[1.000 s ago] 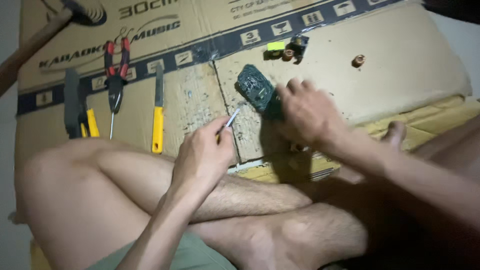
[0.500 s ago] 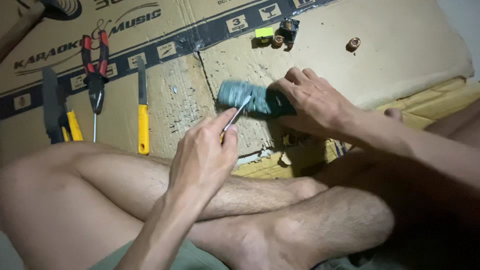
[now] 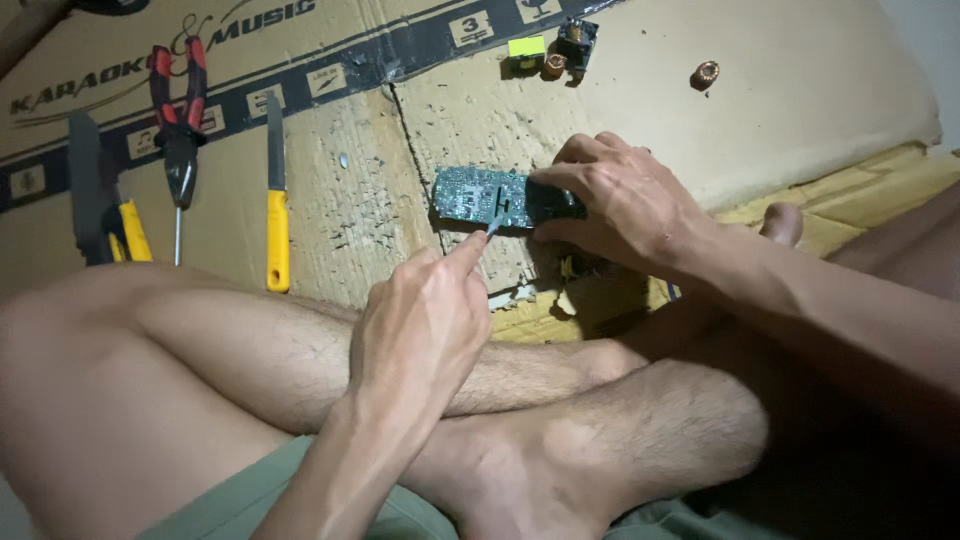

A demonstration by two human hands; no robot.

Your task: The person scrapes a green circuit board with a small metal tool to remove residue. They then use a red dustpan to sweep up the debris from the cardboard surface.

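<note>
**Circuit board pinned on cardboard, thin tool at its edge**

The right hand lies over the green circuit board, its fingers closed on the board's right end and pressing it flat onto the cardboard sheet. The left hand pinches a thin metal tool between thumb and forefinger, its tip touching the board's near edge. Further left lie red-handled pliers and a yellow-handled blade. Small loose components sit beyond the board.
</note>
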